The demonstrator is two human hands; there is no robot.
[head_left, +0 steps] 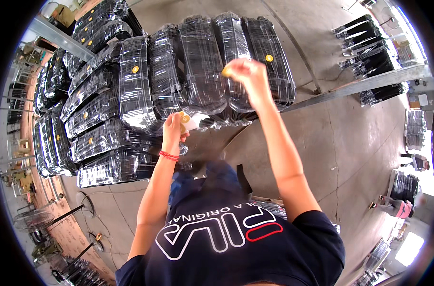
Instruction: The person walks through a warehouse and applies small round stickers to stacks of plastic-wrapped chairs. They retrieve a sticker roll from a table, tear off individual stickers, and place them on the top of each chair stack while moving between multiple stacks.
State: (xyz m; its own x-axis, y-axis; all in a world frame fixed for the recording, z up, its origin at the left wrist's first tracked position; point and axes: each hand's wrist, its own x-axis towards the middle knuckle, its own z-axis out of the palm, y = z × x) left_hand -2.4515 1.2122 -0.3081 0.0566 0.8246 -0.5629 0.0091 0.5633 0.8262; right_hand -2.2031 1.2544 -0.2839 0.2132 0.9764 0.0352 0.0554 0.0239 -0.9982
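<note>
My left hand (171, 129) grips a white sheet of round yellow stickers (192, 124) just in front of the wrapped bundles. Between the fingertips of my right hand (250, 76), slightly blurred, is a round yellow sticker (225, 72). That hand is raised over a black bundle in clear plastic film (233, 40); whether it touches the film I cannot tell. To its right, another wrapped bundle (260, 35) bears a yellow sticker (269, 58). At the left of the row, a wrapped bundle (134, 97) also carries one. The bundles between show no sticker on their visible parts.
More wrapped black bundles (95, 117) are stacked at the left, several with yellow stickers. A metal beam (355, 86) runs off to the right, and another beam (60, 37) crosses at upper left. Fans (33, 219) stand at lower left. A person (393, 207) is far right.
</note>
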